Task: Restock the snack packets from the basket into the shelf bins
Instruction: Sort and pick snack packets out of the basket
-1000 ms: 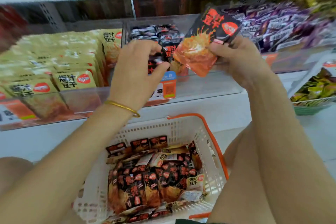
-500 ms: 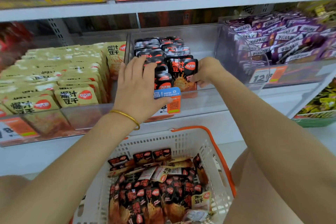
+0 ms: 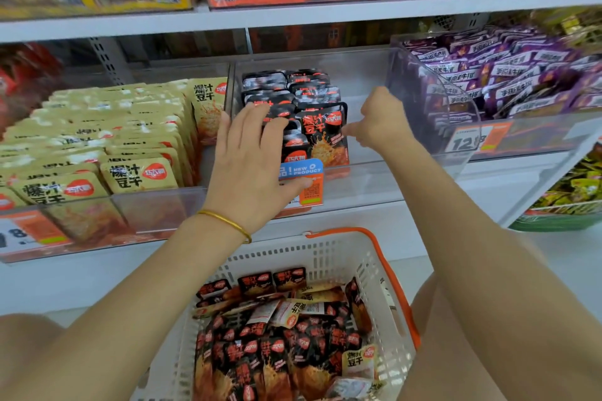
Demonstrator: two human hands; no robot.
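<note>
Step in hand: seating a packet in the shelf bin. The front black packet (image 3: 325,137) stands upright, label out, heading the right row in the clear middle bin (image 3: 374,182). Left hand (image 3: 250,166) is flat, fingers straight and spread. It presses on the left row of black packets and holds nothing, with the thumb over the blue-orange price tag (image 3: 303,179). Right hand (image 3: 378,120) is curled, fingertips at the front packet's right edge. I cannot tell whether they pinch it or only nudge it; the contact is small and seen side-on.

The white basket (image 3: 293,257) sits below the shelf with a heap of black basket packets (image 3: 280,345) and a pale one or two. The task looks far from done.

Next move, likely: reach down to the basket, take another packet and stand it label-forward against the rows. That calls for one hand steadying the rows so they don't topple.

Hidden or unclear:
- the left row's fronts, under the left hand
- the basket's near end, cut off by the frame
- the back rows, which are blurred

Neighbouring bins hold yellow packets (image 3: 130,140) on the left and purple packets (image 3: 505,75) on the right.
</note>
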